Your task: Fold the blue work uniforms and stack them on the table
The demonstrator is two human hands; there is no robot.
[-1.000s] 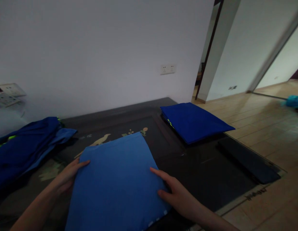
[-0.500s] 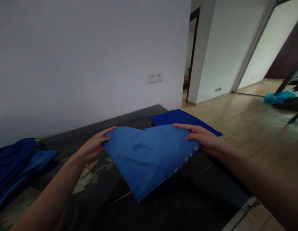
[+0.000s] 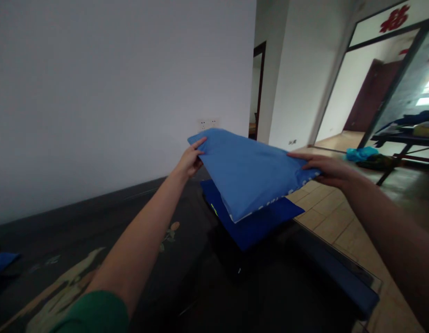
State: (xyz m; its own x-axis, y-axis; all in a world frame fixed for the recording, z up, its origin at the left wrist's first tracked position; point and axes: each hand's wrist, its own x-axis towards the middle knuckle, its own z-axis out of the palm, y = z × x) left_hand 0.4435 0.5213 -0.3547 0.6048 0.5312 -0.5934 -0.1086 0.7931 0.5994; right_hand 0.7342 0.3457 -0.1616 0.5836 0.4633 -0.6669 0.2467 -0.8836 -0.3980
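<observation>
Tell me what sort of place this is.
Probably a room in a home: a wall socket, a floral-decorated dark table and a red character above the doorway suggest it.

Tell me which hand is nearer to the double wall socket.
Left. The left hand, gripping the light blue folded cloth, shows just below and left of the double wall socket; the right hand, at the cloth's right end, is well off rightward.
</observation>
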